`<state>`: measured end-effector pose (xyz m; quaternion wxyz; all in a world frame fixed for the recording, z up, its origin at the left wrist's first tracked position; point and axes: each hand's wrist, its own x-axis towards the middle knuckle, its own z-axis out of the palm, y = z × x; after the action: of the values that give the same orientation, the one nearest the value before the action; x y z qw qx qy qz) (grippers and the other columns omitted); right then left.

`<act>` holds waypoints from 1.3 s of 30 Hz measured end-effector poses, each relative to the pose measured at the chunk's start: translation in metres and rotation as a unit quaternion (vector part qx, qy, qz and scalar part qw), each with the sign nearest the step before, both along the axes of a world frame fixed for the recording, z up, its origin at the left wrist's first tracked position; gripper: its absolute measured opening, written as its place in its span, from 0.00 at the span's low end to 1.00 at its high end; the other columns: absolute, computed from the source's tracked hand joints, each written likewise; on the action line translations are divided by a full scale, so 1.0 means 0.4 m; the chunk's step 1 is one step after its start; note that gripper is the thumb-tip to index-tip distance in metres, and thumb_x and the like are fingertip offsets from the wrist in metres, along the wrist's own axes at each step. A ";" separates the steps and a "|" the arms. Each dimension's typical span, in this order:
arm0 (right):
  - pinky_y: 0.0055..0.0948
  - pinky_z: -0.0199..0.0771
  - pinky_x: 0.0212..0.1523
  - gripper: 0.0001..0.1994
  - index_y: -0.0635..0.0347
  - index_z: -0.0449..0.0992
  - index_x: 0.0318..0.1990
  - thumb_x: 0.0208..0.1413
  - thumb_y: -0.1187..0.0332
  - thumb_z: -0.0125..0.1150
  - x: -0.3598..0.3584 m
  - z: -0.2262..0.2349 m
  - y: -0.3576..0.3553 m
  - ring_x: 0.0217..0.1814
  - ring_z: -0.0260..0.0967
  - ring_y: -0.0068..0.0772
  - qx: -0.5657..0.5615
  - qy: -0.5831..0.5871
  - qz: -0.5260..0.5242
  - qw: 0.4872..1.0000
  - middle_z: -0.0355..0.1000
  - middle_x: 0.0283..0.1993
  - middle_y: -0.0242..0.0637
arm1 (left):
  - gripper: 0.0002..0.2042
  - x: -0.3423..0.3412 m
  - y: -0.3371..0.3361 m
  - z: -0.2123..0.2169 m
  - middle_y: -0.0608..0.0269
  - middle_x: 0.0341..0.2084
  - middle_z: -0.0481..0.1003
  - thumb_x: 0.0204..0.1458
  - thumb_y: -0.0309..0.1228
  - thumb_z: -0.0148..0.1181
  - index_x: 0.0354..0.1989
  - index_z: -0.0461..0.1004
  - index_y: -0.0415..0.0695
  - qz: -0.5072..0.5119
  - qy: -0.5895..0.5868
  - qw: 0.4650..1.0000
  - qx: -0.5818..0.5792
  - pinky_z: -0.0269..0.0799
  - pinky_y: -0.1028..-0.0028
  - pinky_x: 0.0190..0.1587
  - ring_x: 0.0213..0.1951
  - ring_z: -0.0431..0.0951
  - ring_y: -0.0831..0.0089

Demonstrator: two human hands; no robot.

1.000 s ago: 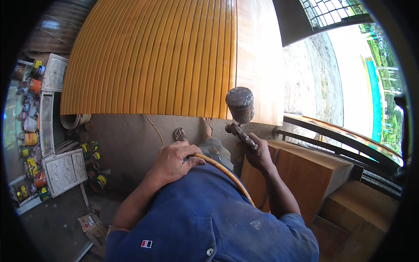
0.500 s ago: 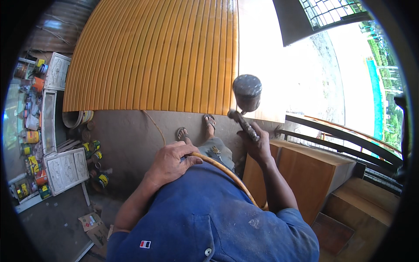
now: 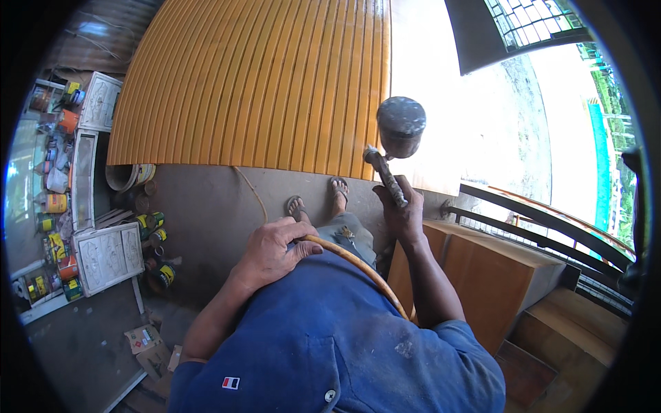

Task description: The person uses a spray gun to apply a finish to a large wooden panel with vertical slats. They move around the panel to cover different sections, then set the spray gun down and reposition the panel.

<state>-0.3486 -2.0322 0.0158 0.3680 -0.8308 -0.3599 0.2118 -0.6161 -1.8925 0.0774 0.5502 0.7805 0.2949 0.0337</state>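
Note:
In my right hand (image 3: 405, 215) is a stained spray gun (image 3: 387, 175), its dark cup (image 3: 401, 125) standing above the gun body. The gun is near the right edge of a large orange-brown grooved panel (image 3: 261, 89) with a glossy surface. My left hand (image 3: 274, 248) is closed around a yellowish-orange hose (image 3: 358, 270) at my waist. That hose curves across the front of my blue shirt toward my right elbow. A thinner stretch of hose (image 3: 251, 186) runs from my left hand to beneath the panel's near edge.
At left, a shelf rack (image 3: 86, 193) holds several paint cans (image 3: 56, 203), with more cans (image 3: 162, 274) on the floor beside it. A flattened cardboard box (image 3: 148, 347) lies lower left. Wooden cabinets (image 3: 468, 275) and a dark metal railing (image 3: 544, 230) stand at my right.
The spray gun and my right hand have risen slightly. The whole view has shifted a little, so the panel sits further right. My left hand keeps its hold on the hose.

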 end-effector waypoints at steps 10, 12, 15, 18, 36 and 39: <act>0.41 0.73 0.33 0.13 0.62 0.79 0.42 0.59 0.64 0.75 -0.055 0.058 -0.073 0.27 0.72 0.40 -0.138 0.112 0.082 0.981 0.76 0.28 0.50 | 0.15 -0.011 0.004 -0.004 0.56 0.33 0.82 0.55 0.43 0.73 0.44 0.85 0.47 -0.008 -0.010 1.000 -0.005 0.77 0.61 0.43 0.38 0.82 0.57; 0.41 0.73 0.34 0.13 0.61 0.79 0.43 0.60 0.64 0.75 -0.058 0.065 -0.077 0.28 0.73 0.39 -0.167 0.153 0.093 0.969 0.76 0.28 0.50 | 0.16 -0.015 0.005 -0.007 0.56 0.32 0.81 0.55 0.43 0.73 0.44 0.85 0.46 -0.009 -0.010 1.000 0.005 0.76 0.63 0.41 0.36 0.82 0.58; 0.43 0.73 0.35 0.13 0.61 0.79 0.44 0.61 0.62 0.73 -0.057 0.026 -0.017 0.29 0.74 0.42 -0.058 0.099 0.095 0.989 0.77 0.30 0.52 | 0.14 -0.018 0.005 -0.015 0.57 0.33 0.82 0.55 0.42 0.73 0.43 0.85 0.47 -0.002 -0.014 1.000 0.003 0.78 0.60 0.43 0.39 0.83 0.56; 0.36 0.72 0.35 0.10 0.63 0.79 0.42 0.60 0.69 0.74 0.000 -0.024 0.087 0.32 0.67 0.24 -0.081 0.054 0.083 0.992 0.75 0.28 0.40 | 0.14 -0.021 0.006 -0.021 0.56 0.32 0.81 0.55 0.42 0.73 0.43 0.85 0.47 0.035 -0.039 0.999 -0.002 0.77 0.61 0.43 0.38 0.82 0.55; 0.34 0.71 0.33 0.12 0.64 0.81 0.46 0.61 0.67 0.75 0.098 -0.026 0.175 0.32 0.63 0.19 -0.004 0.099 0.117 0.988 0.75 0.27 0.37 | 0.15 -0.035 0.030 -0.016 0.53 0.33 0.80 0.55 0.43 0.73 0.44 0.85 0.47 0.085 -0.058 0.994 0.023 0.77 0.60 0.42 0.38 0.83 0.52; 0.32 0.77 0.45 0.17 0.62 0.82 0.53 0.61 0.65 0.75 0.066 -0.009 0.122 0.42 0.75 0.20 -0.080 0.218 0.159 0.960 0.82 0.37 0.39 | 0.16 -0.018 0.044 -0.016 0.54 0.35 0.81 0.56 0.45 0.72 0.44 0.84 0.47 0.063 -0.063 0.995 0.034 0.78 0.61 0.43 0.39 0.83 0.52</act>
<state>-0.3221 -1.9835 0.0121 0.3317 -0.7232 -0.3799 0.4719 -0.6231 -1.8750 0.0711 0.5379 0.7747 0.3068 0.1278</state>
